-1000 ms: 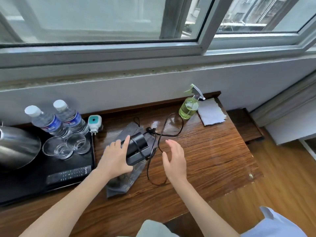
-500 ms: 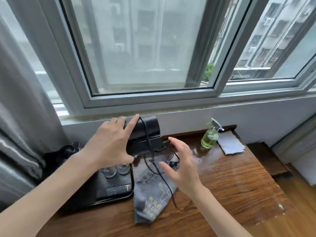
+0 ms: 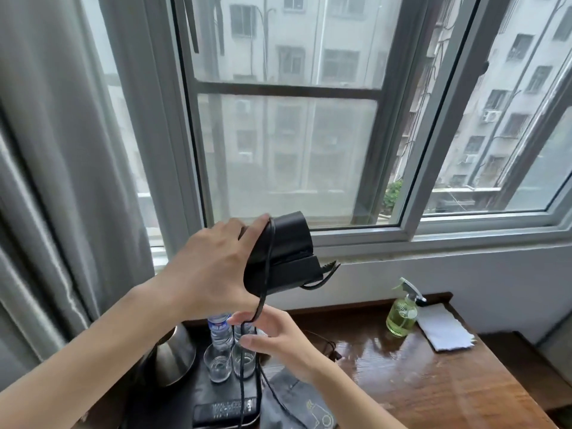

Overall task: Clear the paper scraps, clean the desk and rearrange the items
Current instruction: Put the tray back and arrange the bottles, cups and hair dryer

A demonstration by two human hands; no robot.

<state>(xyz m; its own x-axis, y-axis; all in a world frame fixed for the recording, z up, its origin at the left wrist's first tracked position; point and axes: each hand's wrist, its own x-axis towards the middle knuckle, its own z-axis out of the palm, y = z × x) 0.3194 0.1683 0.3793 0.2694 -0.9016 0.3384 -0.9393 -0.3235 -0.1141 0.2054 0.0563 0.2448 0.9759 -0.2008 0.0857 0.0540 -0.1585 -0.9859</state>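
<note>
We hold the folded black hair dryer [image 3: 280, 252] up in front of the window with our left hand [image 3: 213, 267] closed around it, while our right hand [image 3: 275, 339] pinches its dangling black cord [image 3: 263, 292] just below. On the wet wooden desk [image 3: 433, 382] sit a green spray bottle [image 3: 401, 314], a white paper towel [image 3: 445, 331] beside it, and (near the tray) 2 glasses [image 3: 230, 362].

Left hand [image 3: 213, 267] gripping a folded black hair dryer [image 3: 284, 252] raised before the window [image 3: 288, 119], right hand [image 3: 278, 339] pinching its black cord [image 3: 266, 274], wet wooden desk [image 3: 433, 382] below
</note>
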